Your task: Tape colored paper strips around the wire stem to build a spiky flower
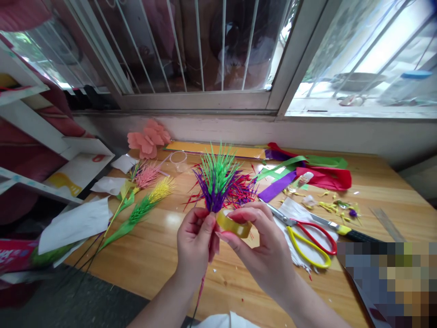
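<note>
My left hand is closed around the base of a paper flower spike, which has green fringed tips above purple ones. Its thin stem runs down below the hand toward the table's front edge. In my right hand is a roll of yellowish clear tape, pinched between thumb and fingers. The roll sits right beside the base of the spike, near my left thumb. Whether tape is stuck to the stem is hidden by my fingers. Red and purple fringed strips lie on the table behind the spike.
Red-and-yellow-handled scissors and a utility knife lie to the right, by a clear ruler. Coloured paper strips lie behind them. Finished green-and-yellow spike and white paper are at left. A pink paper flower stands behind.
</note>
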`<control>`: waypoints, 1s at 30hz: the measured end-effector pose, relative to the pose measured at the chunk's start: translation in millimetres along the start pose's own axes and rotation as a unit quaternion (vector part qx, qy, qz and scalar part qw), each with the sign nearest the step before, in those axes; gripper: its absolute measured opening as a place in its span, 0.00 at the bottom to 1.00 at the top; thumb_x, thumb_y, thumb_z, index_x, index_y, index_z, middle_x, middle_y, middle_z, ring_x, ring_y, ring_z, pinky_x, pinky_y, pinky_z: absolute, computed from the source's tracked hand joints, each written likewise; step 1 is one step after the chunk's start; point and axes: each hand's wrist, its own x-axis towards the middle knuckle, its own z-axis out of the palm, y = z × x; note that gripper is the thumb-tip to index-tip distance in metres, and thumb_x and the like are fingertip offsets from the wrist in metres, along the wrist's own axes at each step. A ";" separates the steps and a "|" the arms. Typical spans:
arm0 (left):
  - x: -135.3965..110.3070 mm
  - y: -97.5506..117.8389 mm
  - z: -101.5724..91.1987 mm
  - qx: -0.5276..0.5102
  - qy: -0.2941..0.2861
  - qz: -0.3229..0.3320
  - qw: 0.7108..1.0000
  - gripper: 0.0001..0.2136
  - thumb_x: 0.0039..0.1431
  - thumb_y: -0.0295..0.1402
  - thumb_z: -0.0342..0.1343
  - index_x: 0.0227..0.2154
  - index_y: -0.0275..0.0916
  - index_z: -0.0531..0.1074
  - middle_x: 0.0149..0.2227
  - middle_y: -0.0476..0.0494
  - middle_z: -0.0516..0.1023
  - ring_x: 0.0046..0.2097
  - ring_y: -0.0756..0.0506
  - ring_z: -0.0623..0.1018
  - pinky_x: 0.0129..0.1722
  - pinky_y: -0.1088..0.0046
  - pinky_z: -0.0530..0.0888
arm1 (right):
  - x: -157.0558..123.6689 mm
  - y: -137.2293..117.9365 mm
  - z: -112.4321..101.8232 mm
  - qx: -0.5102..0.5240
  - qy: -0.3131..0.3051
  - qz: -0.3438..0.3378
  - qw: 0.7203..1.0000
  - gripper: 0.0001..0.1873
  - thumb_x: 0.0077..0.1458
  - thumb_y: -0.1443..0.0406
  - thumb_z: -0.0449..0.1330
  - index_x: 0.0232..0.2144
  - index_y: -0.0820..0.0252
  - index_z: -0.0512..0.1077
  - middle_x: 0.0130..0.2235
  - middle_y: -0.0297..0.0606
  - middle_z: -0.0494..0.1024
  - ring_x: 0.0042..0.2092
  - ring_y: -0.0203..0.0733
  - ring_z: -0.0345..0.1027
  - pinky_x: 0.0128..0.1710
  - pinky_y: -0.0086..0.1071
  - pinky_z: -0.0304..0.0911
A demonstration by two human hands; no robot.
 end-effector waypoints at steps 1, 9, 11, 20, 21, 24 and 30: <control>-0.2 0.6 0.4 -0.001 -0.004 -0.004 1.000 0.13 0.43 0.39 0.63 0.23 0.38 0.66 0.12 0.59 0.65 0.10 0.59 0.58 0.07 0.86 0.52 | -0.7 -0.6 -0.1 0.003 -0.005 0.005 1.000 0.10 0.49 0.65 0.62 0.35 0.58 0.66 0.30 0.37 0.72 0.33 0.40 0.62 0.30 0.33 0.64; 2.8 -1.4 -4.0 -0.064 -0.047 -0.041 0.996 0.12 0.43 0.38 0.63 0.22 0.37 0.67 0.11 0.58 0.65 0.09 0.60 0.55 0.07 0.88 0.51 | -1.9 2.0 -4.7 -0.039 -0.025 -0.032 0.998 0.08 0.51 0.63 0.61 0.34 0.58 0.66 0.25 0.36 0.72 0.31 0.41 0.62 0.31 0.36 0.62; 3.4 -3.0 -5.8 -0.073 -0.070 -0.047 0.994 0.11 0.45 0.37 0.62 0.21 0.37 0.66 0.12 0.57 0.66 0.09 0.60 0.54 0.07 0.88 0.51 | -2.6 4.8 -5.8 -0.059 -0.033 -0.046 0.997 0.08 0.50 0.63 0.61 0.32 0.58 0.66 0.25 0.35 0.73 0.31 0.42 0.62 0.31 0.37 0.62; 10.2 -4.7 -16.1 -0.106 -0.152 -0.084 0.979 0.11 0.49 0.37 0.59 0.21 0.36 0.67 0.13 0.54 0.68 0.09 0.60 0.55 0.06 0.88 0.53 | -9.2 12.1 -5.2 -0.061 -0.065 -0.008 0.996 0.07 0.50 0.64 0.61 0.31 0.59 0.67 0.26 0.37 0.74 0.32 0.43 0.61 0.30 0.35 0.61; 10.7 -4.3 -16.7 -0.106 -0.158 -0.098 0.977 0.11 0.50 0.38 0.58 0.21 0.36 0.67 0.12 0.54 0.67 0.09 0.59 0.55 0.06 0.87 0.53 | -8.8 12.2 -4.8 -0.056 -0.071 0.005 0.996 0.07 0.50 0.64 0.61 0.31 0.59 0.68 0.27 0.37 0.74 0.33 0.43 0.62 0.30 0.35 0.61; 9.9 -1.6 -16.7 -0.112 -0.169 -0.117 0.972 0.11 0.50 0.41 0.57 0.26 0.37 0.69 0.14 0.53 0.68 0.08 0.59 0.55 0.05 0.87 0.52 | -7.6 12.9 -2.5 -0.041 -0.079 0.040 0.995 0.04 0.52 0.65 0.58 0.32 0.59 0.69 0.28 0.38 0.74 0.34 0.42 0.62 0.31 0.35 0.61; 9.5 -0.6 -15.0 -0.066 -0.142 -0.093 0.983 0.12 0.44 0.36 0.63 0.29 0.38 0.68 0.14 0.54 0.69 0.10 0.59 0.57 0.08 0.87 0.52 | -9.7 14.5 1.9 -0.015 -0.052 0.061 0.997 0.03 0.52 0.68 0.56 0.33 0.59 0.68 0.28 0.37 0.72 0.32 0.40 0.62 0.31 0.35 0.62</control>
